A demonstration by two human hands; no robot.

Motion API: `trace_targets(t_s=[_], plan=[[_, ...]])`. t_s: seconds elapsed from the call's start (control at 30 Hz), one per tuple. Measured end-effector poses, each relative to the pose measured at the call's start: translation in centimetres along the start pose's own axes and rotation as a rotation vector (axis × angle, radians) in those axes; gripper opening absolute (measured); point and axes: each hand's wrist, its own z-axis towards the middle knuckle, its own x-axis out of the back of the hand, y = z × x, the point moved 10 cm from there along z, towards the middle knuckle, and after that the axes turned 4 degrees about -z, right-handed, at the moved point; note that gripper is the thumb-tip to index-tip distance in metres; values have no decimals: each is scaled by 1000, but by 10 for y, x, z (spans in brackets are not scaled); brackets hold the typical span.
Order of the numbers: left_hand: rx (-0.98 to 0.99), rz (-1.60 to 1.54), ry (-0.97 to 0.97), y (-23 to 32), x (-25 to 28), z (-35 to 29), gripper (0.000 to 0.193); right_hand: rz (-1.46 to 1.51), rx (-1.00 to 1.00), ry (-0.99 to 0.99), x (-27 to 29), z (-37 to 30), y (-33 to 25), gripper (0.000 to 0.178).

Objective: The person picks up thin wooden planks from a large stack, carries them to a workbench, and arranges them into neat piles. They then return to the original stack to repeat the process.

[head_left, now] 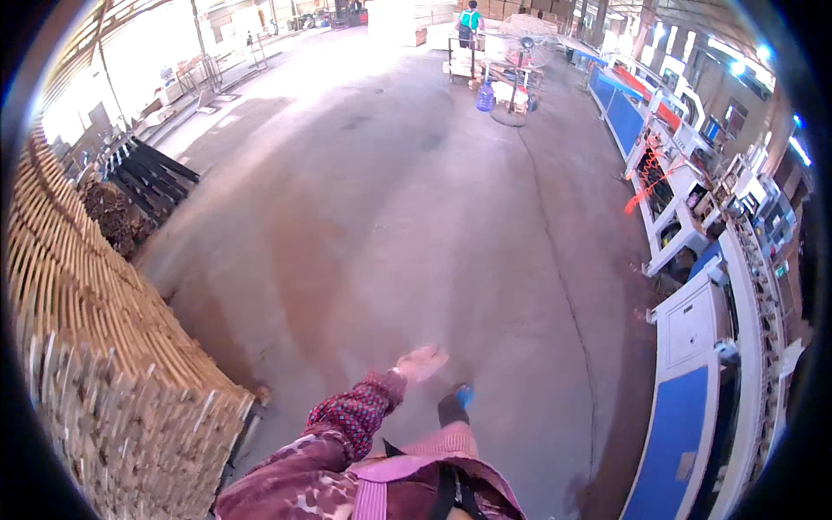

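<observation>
From the wearer's head, the wide fisheye view looked forward and steeply down along the floor [390, 217]. The left hand [422, 362] appeared close, low in frame; wood [130, 416] and machinery [676, 425] curved along opposite rims, a worker [469, 19] far off at the top.

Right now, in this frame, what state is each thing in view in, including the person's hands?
Left bare hand: empty, open, somewhat blurred
Right bare hand: not in view
Thin, pale brown wooden strips: stacked in a tall pile
Long, thin black cable: stretched along the grey floor
Blue translucent plastic jug: upright, fill level unclear
White rectangular cabinet door on the blue-and-white machine: closed
</observation>
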Motion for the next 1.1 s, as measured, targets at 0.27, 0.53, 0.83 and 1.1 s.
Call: trace_targets(t_s=[0.27, 0.53, 0.83, 1.1], plan=[[-16, 717, -286, -152, 8, 119, 35, -385, 532, 388, 403, 182, -174, 22], [470, 103, -18, -167, 147, 264, 33, 537, 251, 438, 700, 386, -223, 39], [-217, 555, 256, 145, 323, 603, 40, 352, -55, 199, 765, 422, -231, 37], [-138, 402, 153, 324, 399, 841, 49, -265, 220, -54, 835, 551, -248, 26]])
